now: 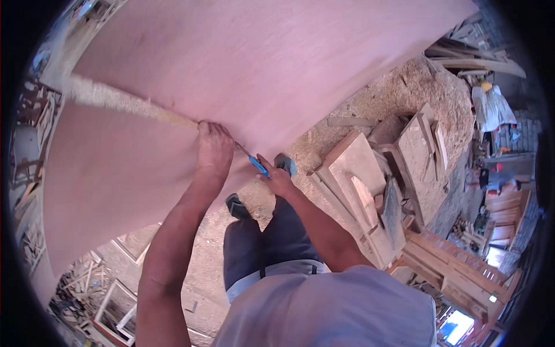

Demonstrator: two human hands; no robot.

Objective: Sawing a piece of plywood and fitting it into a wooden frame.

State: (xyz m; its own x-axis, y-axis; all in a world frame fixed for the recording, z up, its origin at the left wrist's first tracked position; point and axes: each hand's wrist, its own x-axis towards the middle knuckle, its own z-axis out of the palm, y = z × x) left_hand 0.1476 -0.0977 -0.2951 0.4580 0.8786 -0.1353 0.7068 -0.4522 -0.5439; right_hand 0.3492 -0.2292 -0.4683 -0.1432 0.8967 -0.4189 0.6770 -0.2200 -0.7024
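A large, thin pinkish-brown sheet (260, 63), like plywood, spans the upper left in front of me. A gap (133, 104) splits it from its left edge inward, leaving a separate-looking flap (115, 156) on the near side. At the inner end of that gap, my left hand (215, 147) has its fingers bent over the sheet's edge. My right hand (278, 179) is closed round a slim blue-handled knife (258, 166). Its thin dark blade points up and left, with the tip close to my left hand; the exact contact is hard to see.
Wood shavings are heaped (422, 87) at the right. Dusty wooden boxes and boards (370, 179) lie beside my right arm. Wooden frames (115, 306) and scrap pieces (84, 274) cover the lower left. My shoes (236, 206) stand on the shavings-covered floor just below the sheet's edge.
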